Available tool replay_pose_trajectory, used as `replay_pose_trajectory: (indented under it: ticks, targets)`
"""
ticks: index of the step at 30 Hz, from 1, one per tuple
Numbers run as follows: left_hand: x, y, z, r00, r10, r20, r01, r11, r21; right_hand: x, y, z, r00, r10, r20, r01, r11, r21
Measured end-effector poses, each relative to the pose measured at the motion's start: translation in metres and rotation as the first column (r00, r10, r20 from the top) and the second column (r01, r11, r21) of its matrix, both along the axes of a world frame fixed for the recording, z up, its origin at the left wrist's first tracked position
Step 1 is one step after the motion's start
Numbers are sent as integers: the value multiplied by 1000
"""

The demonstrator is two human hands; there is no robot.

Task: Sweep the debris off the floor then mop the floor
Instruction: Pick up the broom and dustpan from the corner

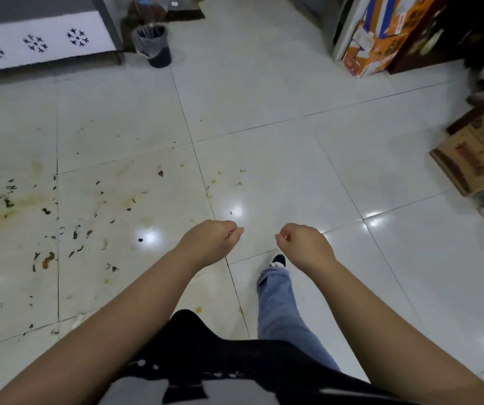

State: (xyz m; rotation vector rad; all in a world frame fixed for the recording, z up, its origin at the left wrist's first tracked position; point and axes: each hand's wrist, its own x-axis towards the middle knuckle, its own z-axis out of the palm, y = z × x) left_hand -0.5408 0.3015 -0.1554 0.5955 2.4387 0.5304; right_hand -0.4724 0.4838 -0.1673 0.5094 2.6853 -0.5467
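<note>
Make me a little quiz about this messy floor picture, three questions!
1. True or false: the left hand holds a broom.
2. Where is most of the debris? A) left tiles B) right tiles by the boxes
3. What stands beside the broom head at the far wall?

Key: 1 false, both it and the right hand hold nothing. 2 A. 3 the lined bin.

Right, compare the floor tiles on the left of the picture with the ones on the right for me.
The left tiles are strewn with dark leafy scraps and smeared with yellow-brown stains; the right tiles look nearly spotless. The left tiles appear dull and yellowish, while the right tiles look pale and glossy. Both are large light squares with thin dark joints, and both reflect ceiling lights.
</note>
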Motion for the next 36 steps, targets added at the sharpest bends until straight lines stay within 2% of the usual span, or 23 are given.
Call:
replay_pose_trajectory:
  ticks: [5, 13, 17, 21, 24, 29, 32, 36]
  targets:
    - [-101, 72, -13, 997, -80, -4, 80, 994, -71, -95, 70, -15, 1000, -12, -10, 13, 999, 29]
    - [-262, 191, -12, 999, 22, -39, -24, 997, -72, -262, 192, -14, 995, 98, -9, -98, 995, 33]
    - [-322, 228, -18, 998, 43, 38, -38, 992, -118, -328, 233, -15, 991, 105, 86, -106, 994, 10]
    - [-418, 268, -23, 992, 123, 33, -121, 992, -45, -438, 282, -14, 989, 116, 88, -118, 993, 17]
    - [-487, 285, -37, 979, 196, 58, -195, 980, -31, -514, 303, -24, 984, 150, 92, -153, 988, 35]
    - [-617, 319, -46, 971, 210, 118, -207, 978, -39, -642, 338, -23, 975, 159, 154, -171, 983, 69]
    - [-692, 333, -36, 947, 301, 112, -303, 953, -6, -728, 360, -8, 975, 177, 132, -190, 977, 96]
    - [-748, 318, -32, 890, 427, 162, -419, 904, -80, -795, 367, -6, 958, 212, 191, -225, 973, 49]
